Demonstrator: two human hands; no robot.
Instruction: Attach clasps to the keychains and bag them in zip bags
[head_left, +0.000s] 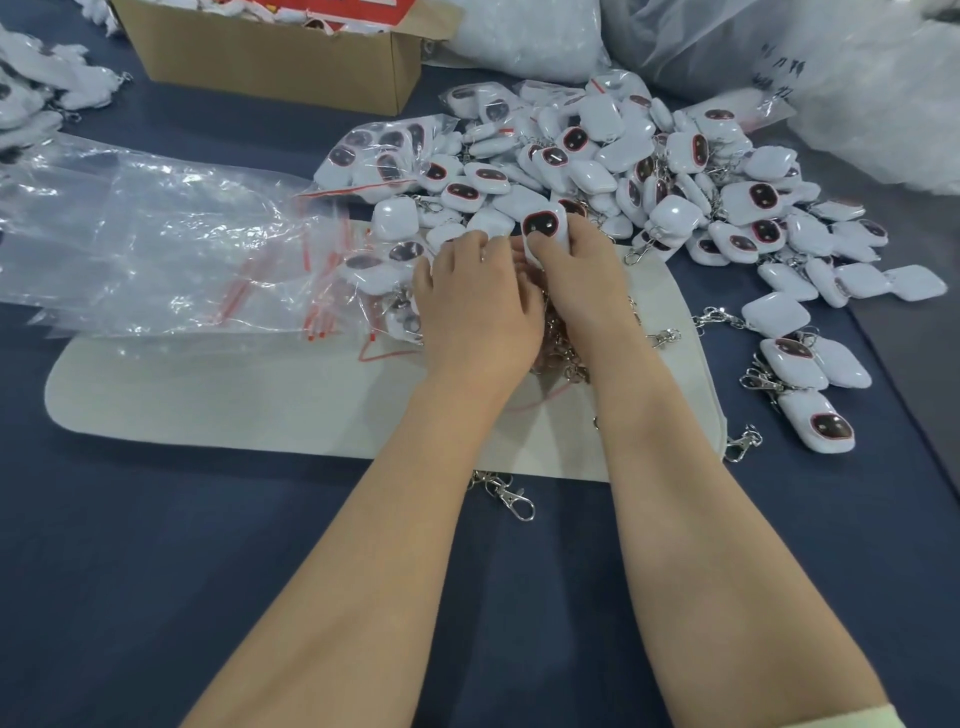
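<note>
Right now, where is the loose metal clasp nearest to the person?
In the head view, the clasp lies on the blue tablecloth near the middle, at the near edge of the grey mat, between the left forearm and the right forearm.

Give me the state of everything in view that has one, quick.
Right hand, pinching a keychain, dark face up.
Left hand, fingers curled beside it; grip hidden.
Cardboard box, flaps open.
Filled zip bag, packed full; seal unclear.
Empty zip bags, flat, stacked.
Loose clasp, lying free, no keychain on it.
</note>
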